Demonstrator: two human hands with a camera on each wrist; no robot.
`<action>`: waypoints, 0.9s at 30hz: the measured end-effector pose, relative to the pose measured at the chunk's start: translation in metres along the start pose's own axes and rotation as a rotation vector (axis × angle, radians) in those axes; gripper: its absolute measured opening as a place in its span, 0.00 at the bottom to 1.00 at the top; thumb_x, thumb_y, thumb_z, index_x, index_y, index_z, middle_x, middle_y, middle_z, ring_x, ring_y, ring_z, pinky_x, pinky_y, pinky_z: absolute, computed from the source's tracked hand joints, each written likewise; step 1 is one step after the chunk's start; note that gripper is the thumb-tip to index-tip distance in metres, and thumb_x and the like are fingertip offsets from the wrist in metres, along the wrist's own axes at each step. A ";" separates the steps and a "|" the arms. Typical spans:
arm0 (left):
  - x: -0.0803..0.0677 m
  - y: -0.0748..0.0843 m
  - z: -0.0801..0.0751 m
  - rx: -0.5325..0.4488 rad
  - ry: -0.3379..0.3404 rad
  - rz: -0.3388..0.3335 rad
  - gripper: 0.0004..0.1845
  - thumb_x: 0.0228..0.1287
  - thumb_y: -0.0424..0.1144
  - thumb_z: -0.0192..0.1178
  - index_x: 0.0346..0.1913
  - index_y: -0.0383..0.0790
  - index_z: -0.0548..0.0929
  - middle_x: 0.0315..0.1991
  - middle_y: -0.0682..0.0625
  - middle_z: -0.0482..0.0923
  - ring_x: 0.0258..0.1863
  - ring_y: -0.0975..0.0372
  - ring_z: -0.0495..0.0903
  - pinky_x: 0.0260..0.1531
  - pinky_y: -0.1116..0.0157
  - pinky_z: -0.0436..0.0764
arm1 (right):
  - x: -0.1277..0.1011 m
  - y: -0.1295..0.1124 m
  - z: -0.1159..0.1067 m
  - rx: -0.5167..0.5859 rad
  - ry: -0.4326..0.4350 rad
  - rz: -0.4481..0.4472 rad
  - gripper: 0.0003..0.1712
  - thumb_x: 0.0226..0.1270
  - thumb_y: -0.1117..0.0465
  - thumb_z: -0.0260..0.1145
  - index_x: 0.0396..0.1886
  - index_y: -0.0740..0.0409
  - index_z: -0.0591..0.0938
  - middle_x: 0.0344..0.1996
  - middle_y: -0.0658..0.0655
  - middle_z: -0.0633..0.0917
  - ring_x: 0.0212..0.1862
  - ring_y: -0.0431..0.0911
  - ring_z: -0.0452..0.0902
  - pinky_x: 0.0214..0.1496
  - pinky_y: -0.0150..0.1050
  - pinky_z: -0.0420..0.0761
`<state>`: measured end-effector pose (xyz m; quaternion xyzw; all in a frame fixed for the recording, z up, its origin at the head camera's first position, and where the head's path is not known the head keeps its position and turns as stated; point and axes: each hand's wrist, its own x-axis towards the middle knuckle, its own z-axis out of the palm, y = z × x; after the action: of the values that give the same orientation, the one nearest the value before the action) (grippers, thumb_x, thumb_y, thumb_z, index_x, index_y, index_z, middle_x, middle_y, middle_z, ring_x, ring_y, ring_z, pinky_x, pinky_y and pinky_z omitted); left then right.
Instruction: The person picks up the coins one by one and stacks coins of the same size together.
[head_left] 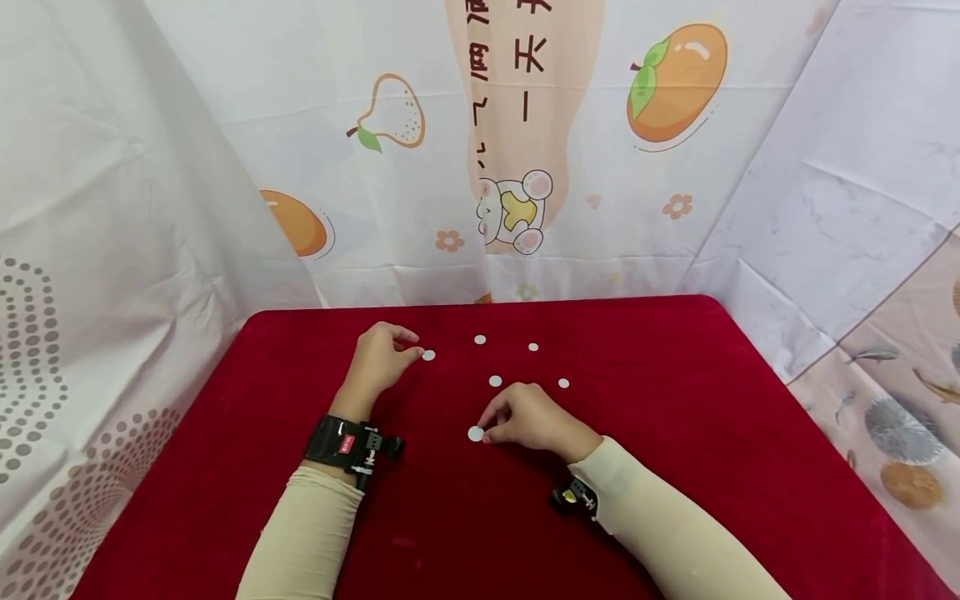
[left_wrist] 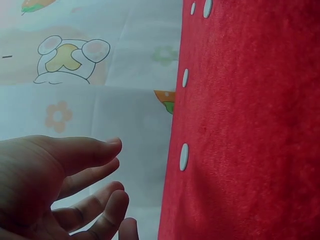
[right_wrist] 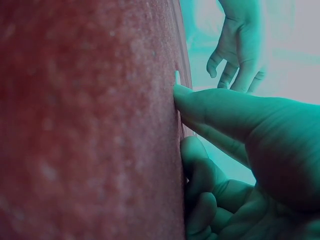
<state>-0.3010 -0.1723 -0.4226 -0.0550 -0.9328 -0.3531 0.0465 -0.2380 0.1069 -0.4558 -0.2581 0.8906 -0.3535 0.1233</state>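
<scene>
Nearest the person, on the red cloth (head_left: 675,433) that covers the table, the right hand (head_left: 534,419) lies knuckles up with its fingers curled down, and its fingertips touch a small white disc (head_left: 476,433) that lies flat at the hand's left edge. From the right wrist view one straight finger (right_wrist: 200,100) presses onto the cloth with a sliver of the disc (right_wrist: 177,77) showing just past its tip, while the other fingers curl under; whether the disc is pinched or only pressed cannot be told. It is round, thin, plain white and the largest-looking of the six discs on the cloth. Just beyond this hand lie two more, one disc (head_left: 495,381) to its upper left and another disc (head_left: 563,383) to its upper right, both apart from the fingers. Farther back and to the left, the left hand (head_left: 377,360) rests on the cloth with loosely curled fingers whose tips come just beside a fourth disc (head_left: 428,355); the left wrist view shows its fingers (left_wrist: 85,150) relaxed, slightly spread and holding nothing. Two last discs (head_left: 480,339) (head_left: 533,347) lie farthest back, in a row with it. Behind the table hangs a printed curtain (head_left: 525,125) with fruit on it.
</scene>
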 end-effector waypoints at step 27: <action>0.006 -0.004 0.011 0.023 -0.111 -0.041 0.22 0.69 0.47 0.68 0.59 0.37 0.86 0.59 0.40 0.83 0.58 0.46 0.80 0.58 0.46 0.80 | 0.000 -0.001 -0.001 -0.007 0.001 0.000 0.06 0.60 0.58 0.80 0.34 0.40 0.93 0.18 0.43 0.84 0.23 0.38 0.74 0.28 0.33 0.75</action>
<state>-0.3078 -0.1678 -0.4323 -0.0548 -0.9389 -0.3396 -0.0119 -0.2380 0.1071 -0.4542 -0.2582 0.8919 -0.3506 0.1219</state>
